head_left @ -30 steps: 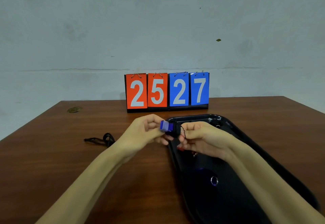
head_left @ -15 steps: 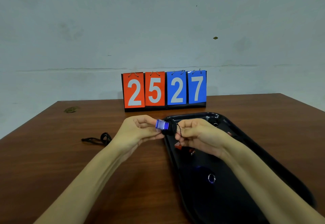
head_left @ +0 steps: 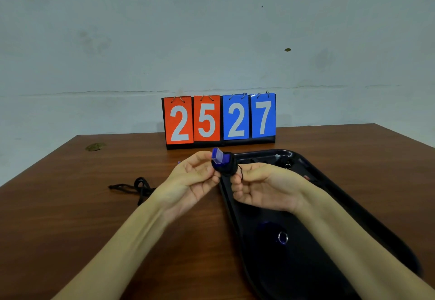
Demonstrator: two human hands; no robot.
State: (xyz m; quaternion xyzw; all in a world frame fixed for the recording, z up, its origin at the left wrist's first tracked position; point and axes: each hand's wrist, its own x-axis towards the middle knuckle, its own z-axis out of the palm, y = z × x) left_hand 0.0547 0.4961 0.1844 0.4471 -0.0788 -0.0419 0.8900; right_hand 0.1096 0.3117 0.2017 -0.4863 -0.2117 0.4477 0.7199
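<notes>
Head view: the left hand [head_left: 193, 182] and the right hand [head_left: 263, 186] meet above the near-left rim of the tray [head_left: 303, 158], and between them they hold a small whistle [head_left: 222, 162], or what looks like one, with a clear blue mouthpiece on a round black body. The left hand is curled, thumb and fingertips pinching the whistle's left side. The right hand is also curled and grips the black body from the right, where a thin thread [head_left: 241, 172] loops off the body beside the fingers. The whistle is clear of the desk [head_left: 70, 217] and the tray, raised in front of the person with the blue end tilted up and away. In my judgement it is held this way so the thread end faces the right fingers, which would suit fitting or working a loop there. A black cord [head_left: 138, 187] lies on the desk to the left, apart from both hands and within reach of the left, possibly waiting to be attached. A small ring [head_left: 282, 237] lies in the tray under the right forearm, and other small pieces at the tray's far end are too dim to identify. A scoreboard [head_left: 220, 119] reading 25 27 stands at the desk's far edge.
</notes>
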